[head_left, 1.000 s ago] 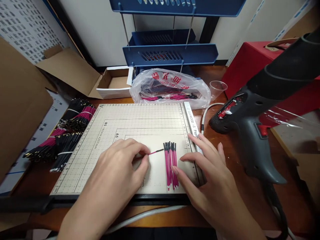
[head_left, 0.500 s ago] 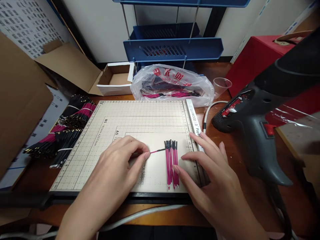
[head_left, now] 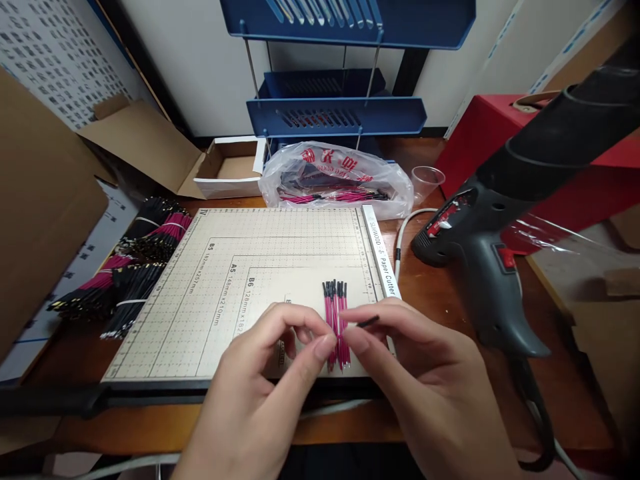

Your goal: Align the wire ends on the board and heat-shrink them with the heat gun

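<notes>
Both hands are closed in pinches close together, over the near part of the paper cutter's board. One short pink wire runs between them, mostly covered by my fingers. My left hand grips it between thumb and forefinger. My right hand pinches the same wire, and its black sleeved end sticks out between thumb and forefinger. Just behind the fingertips, a row of pink wires lies on the board, black ends away from me and bare silvery tips toward me. The hands hide part of that row.
Tied bundles of black and pink wires lie left of the board. Behind it are a plastic bag holding more wires, a white box, a clear cup and a blue rack. A heat gun stands at right.
My left hand has moved right with the wire. My right hand has closed from spread fingers onto the wire's black end. The view has shifted slightly upward and right.
</notes>
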Available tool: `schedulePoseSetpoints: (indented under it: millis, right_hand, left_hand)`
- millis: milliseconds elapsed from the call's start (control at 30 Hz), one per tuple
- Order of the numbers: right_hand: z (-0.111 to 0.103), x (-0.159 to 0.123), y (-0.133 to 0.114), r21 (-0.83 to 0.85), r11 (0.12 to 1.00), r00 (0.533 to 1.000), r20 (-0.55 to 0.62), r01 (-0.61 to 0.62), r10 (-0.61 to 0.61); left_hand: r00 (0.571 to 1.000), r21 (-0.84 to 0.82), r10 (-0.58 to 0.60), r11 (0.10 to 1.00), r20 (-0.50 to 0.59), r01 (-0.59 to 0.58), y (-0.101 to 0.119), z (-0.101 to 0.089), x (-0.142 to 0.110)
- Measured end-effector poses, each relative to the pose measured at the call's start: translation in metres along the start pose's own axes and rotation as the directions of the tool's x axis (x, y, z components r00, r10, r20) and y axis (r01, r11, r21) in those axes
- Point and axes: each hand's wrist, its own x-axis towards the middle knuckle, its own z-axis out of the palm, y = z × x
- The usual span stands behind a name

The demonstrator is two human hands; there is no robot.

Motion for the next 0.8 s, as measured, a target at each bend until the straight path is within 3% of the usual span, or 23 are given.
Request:
schedulePoseSetpoints:
  millis: [200, 367, 433, 500, 567, 633, 733, 800]
  right_hand:
    - [0.004, 0.003, 0.004, 0.232, 0.966, 0.994, 0.033, -0.112, 0.107]
    - [0.001, 0.01, 0.009, 0.353, 0.909, 0.974, 0.035, -0.222, 0.224]
    - [-0.004, 0.017, 0.011, 0.377, 0.902, 0.955, -0.116, -0.212, 0.273]
    - [-0.012, 0.024, 0.012, 0.425, 0.899, 0.902, -0.337, -0.11, 0.27]
    - [-0.018, 0.028, 0.014, 0.431, 0.901, 0.861, -0.438, -0.051, 0.258]
    - [-0.019, 0.026, 0.016, 0.393, 0.912, 0.89, -0.368, -0.115, 0.27]
    - [-0.01, 0.018, 0.016, 0.349, 0.911, 0.949, -0.139, -0.22, 0.283]
    - [-0.002, 0.013, 0.014, 0.376, 0.892, 0.961, -0.012, -0.252, 0.276]
  left_hand:
    - [0.991, 0.011, 0.06, 0.998, 0.121, -0.062, -0.001, 0.004, 0.0]
    - [0.991, -0.031, 0.03, 0.999, 0.129, -0.026, 0.0, 0.006, 0.005]
    - [0.989, -0.072, 0.006, 0.997, 0.148, 0.005, -0.001, 0.005, 0.006]
    - [0.989, -0.115, -0.021, 0.993, 0.149, 0.039, -0.005, 0.004, 0.007]
    - [0.99, -0.159, -0.041, 0.985, 0.137, 0.063, -0.008, 0.002, 0.007]
    - [0.989, -0.197, -0.056, 0.977, 0.141, 0.083, -0.01, 0.0, 0.007]
    - [0.982, -0.229, -0.07, 0.967, 0.175, 0.11, -0.01, 0.0, 0.008]
    - [0.98, -0.24, -0.076, 0.963, 0.183, 0.119, -0.01, 0.001, 0.008]
